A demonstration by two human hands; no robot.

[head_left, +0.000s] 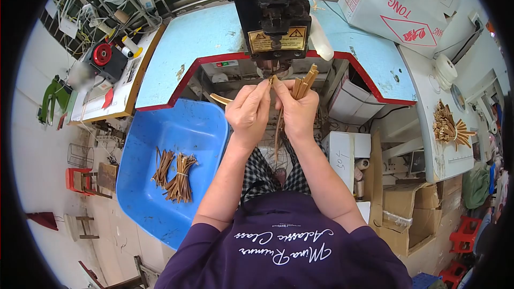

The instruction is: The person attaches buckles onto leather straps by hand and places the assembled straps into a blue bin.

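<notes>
My left hand is closed in a pinch near the black press machine, just under its lower end. A light brown strip sticks out to the left from behind its fingers. My right hand is shut on a bundle of narrow brown strips, their ends rising above the fingers. Its thumb and forefinger meet the left fingertips around a small piece, mostly covered by the fingers. A darker strip hangs down between the two hands.
A blue tub at the left holds tied bundles of brown strips. The light blue worktable has a red-edged cutout around the hands. More strips lie on the white right-hand table. A cardboard box stands low at the right.
</notes>
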